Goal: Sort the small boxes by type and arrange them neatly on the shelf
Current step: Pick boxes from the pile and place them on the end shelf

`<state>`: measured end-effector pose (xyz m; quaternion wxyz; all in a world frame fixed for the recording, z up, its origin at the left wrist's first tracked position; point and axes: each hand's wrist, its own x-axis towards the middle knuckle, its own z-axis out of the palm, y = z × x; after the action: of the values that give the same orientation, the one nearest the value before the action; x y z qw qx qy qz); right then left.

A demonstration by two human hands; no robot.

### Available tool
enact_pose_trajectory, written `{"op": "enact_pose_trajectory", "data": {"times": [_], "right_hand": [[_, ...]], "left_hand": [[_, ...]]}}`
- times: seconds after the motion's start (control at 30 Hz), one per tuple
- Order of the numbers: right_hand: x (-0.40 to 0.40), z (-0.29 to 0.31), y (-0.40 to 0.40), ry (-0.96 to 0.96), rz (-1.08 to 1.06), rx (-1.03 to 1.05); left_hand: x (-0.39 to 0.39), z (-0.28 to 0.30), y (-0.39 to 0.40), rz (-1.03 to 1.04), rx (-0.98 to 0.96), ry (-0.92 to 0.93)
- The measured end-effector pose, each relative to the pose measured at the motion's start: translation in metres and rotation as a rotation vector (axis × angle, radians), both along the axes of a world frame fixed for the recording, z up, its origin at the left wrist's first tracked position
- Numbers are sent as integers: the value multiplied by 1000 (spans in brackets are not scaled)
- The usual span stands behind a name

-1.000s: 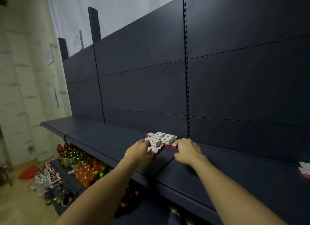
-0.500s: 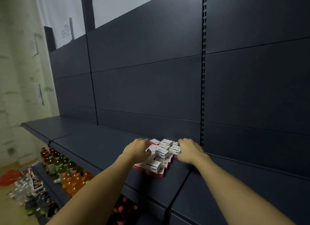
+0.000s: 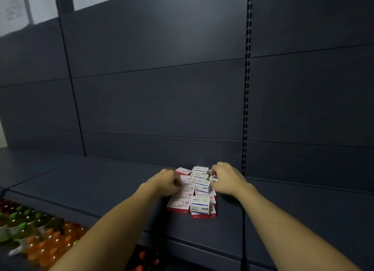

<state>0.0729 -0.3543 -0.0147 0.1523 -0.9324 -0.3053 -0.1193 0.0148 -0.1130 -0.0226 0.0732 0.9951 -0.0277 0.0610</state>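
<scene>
Left hand (image 3: 169, 181) and right hand (image 3: 226, 178), fingers curled, flank the pile of small boxes (image 3: 195, 193); grip unclear, labels unreadable.

From where I stand the print on the small boxes (image 3: 199, 186) and the sheet pinned to the wall (image 3: 14, 9) is too blurred to read.

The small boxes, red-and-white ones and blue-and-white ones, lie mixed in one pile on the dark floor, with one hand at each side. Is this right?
Not quite. The head view shows the pile of small red-and-white and blue-and-white boxes lying on the dark grey metal shelf, not on the floor. The rest holds: the types are mixed, with the left hand and the right hand at its sides.
</scene>
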Motion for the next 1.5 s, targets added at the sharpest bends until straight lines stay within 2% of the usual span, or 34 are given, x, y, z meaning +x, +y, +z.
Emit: {"op": "enact_pose_trajectory", "data": {"times": [0.2,0.43,0.63,1.03,1.33,1.5], "right_hand": [[-16,-11,1,139,-98,10],[-21,-19,-12,294,-96,36],[-25,-16,-11,384,-111,67],[-31,-11,-9,515,-117,101],[-30,-25,2,364,-131,163],[-29,-24,4,349,-138,138]], "left_hand": [[1,-7,15,-85,-116,-20],[4,0,18,-101,-245,146],[1,6,14,-141,-274,233],[-8,8,22,-129,-275,293],[-15,10,19,-129,-190,301],[-19,8,20,-118,-92,267]]}}
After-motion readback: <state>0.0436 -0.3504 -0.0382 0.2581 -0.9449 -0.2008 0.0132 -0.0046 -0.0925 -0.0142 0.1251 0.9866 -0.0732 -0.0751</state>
